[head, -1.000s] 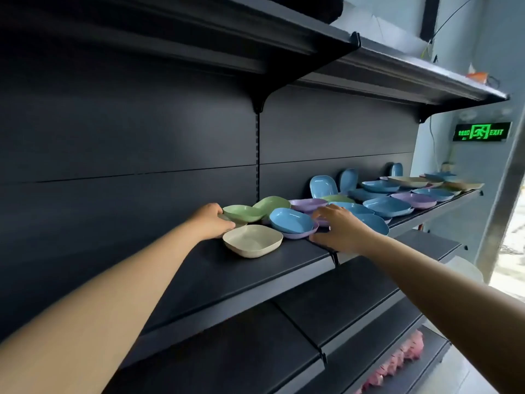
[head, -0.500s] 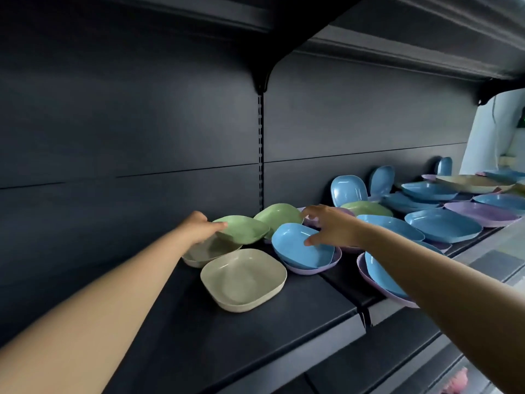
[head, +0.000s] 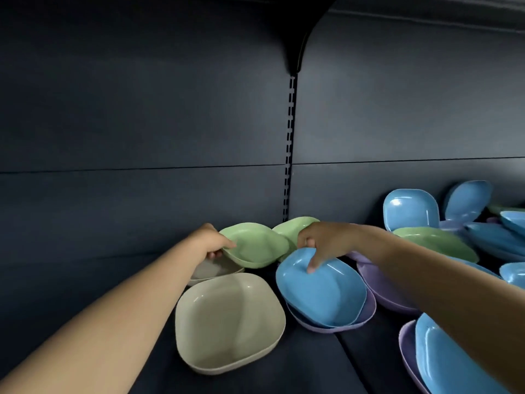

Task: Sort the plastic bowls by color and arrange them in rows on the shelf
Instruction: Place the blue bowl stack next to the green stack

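A: Dark metal store shelf (head: pixel 312 365), matte back panel, slotted upright in the middle. Where are the bowls?

B: Jumbled along the shelf. The left hand (head: pixel 211 244) pinches the near rim of a pale green rounded-square plastic bowl (head: pixel 255 245), tilted over a beige bowl (head: pixel 210 270).

A: And the right hand (head: pixel 324 241)?

B: Fingers curl over the far rim of a sky-blue plastic bowl (head: pixel 321 291), thumb inside; it's nested in a lilac bowl (head: pixel 366 314). The blue one should lift toward its fellows on the right.

A: Any labels?

B: None readable.
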